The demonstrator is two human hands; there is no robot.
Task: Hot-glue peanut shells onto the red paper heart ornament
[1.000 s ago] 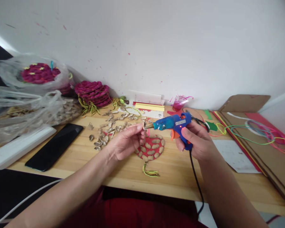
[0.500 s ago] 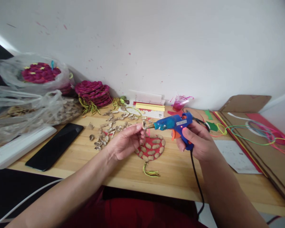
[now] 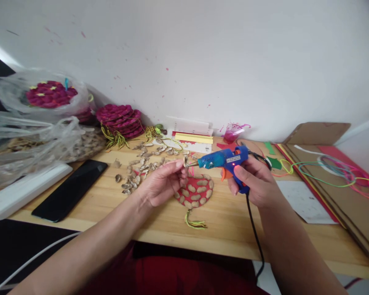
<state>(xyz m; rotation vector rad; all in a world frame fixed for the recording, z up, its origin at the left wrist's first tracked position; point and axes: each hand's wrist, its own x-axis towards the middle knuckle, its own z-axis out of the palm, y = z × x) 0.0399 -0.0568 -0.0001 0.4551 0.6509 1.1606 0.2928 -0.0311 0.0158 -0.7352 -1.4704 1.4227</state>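
Note:
My right hand (image 3: 256, 182) grips the handle of a blue glue gun (image 3: 223, 159) with an orange trigger and a lit red lamp; its black cord hangs over the table's front edge. The nozzle points left and touches a small pale shell piece (image 3: 186, 162) that my left hand (image 3: 162, 182) pinches between thumb and fingers. Just below both hands a red heart-shaped piece (image 3: 197, 191) covered with pale shells lies on the wooden table (image 3: 160, 217), with a yellow-green tassel at its lower tip.
Loose shells (image 3: 141, 166) are scattered behind my left hand. A black phone (image 3: 70, 189) and a white bar (image 3: 24, 189) lie at the left, with plastic bags (image 3: 33, 139) and magenta woven discs (image 3: 119, 119) behind. Cardboard (image 3: 341, 192), coloured cords (image 3: 332, 172) and paper (image 3: 301, 200) lie at the right.
The glue gun's nozzle has moved slightly left and now meets the shell piece in my left hand. Otherwise both hands keep their places.

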